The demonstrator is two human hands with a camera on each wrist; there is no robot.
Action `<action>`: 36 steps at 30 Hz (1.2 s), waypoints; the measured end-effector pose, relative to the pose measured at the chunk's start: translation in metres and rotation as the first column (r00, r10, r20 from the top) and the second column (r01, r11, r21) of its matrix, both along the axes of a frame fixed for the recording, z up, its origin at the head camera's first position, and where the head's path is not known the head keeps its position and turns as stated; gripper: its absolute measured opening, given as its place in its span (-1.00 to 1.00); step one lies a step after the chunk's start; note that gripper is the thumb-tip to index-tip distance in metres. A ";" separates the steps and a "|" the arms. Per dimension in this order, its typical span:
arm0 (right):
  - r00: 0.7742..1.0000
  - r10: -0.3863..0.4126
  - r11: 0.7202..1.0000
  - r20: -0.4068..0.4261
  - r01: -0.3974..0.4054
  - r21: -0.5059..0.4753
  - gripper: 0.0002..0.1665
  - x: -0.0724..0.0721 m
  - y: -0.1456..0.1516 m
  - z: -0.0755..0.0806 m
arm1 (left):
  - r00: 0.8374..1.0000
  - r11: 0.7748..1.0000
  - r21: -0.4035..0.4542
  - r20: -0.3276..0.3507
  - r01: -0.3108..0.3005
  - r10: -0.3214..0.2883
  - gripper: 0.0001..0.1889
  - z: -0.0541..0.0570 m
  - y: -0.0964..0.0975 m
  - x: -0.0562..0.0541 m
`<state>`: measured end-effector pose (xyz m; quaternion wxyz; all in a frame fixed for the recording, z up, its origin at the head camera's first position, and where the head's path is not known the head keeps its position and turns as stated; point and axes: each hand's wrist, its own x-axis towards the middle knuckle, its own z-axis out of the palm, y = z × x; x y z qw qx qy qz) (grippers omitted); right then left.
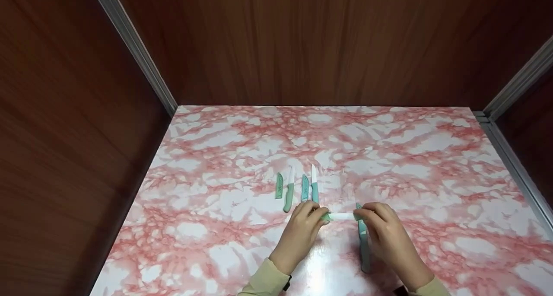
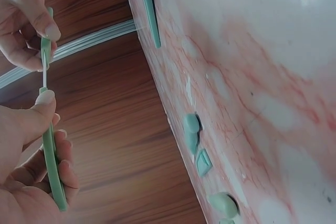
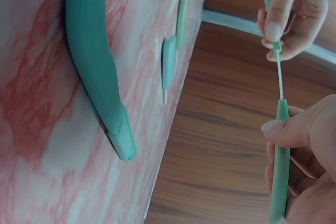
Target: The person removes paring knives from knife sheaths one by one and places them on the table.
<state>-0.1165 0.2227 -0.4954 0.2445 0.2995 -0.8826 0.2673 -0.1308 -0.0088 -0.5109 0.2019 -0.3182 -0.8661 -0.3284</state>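
My left hand (image 1: pixel 304 224) grips the green handle of a small knife (image 2: pixel 50 156), whose white blade (image 1: pixel 342 216) points right. With thumb and fingers, my right hand (image 1: pixel 384 224) pinches a green blade sheath (image 3: pixel 282 166). The blade's tip end is inside the sheath, and a stretch of bare blade shows between the hands. Both pieces are held above the table. Beside and partly behind my right hand lies a teal knife (image 3: pixel 94 61) with its sheath on.
On the table (image 1: pixel 207 235), ahead of my left hand, lie a green sheath (image 1: pixel 279 186), a green knife (image 1: pixel 288 196), a teal sheath (image 1: pixel 305 188) and a teal knife (image 1: pixel 314 186) with bare white blade. Brown wood-look panels (image 1: pixel 302 45) stand behind and at the sides.
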 end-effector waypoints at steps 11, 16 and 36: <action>0.998 -0.023 1.000 0.057 0.023 -0.004 -0.48 0.003 0.006 0.003 | 1.000 1.000 0.002 0.017 -0.017 0.017 -0.80 0.000 -0.005 -0.002; 0.996 -0.026 1.000 0.082 0.025 0.007 -0.47 0.003 0.008 0.004 | 1.000 1.000 0.000 -0.008 -0.017 0.017 -0.80 -0.002 -0.006 -0.003; 0.999 -0.031 0.999 -0.004 0.031 -0.025 -0.45 0.000 0.008 -0.004 | 0.997 0.992 0.119 0.072 -0.037 0.028 -0.72 0.002 -0.009 -0.002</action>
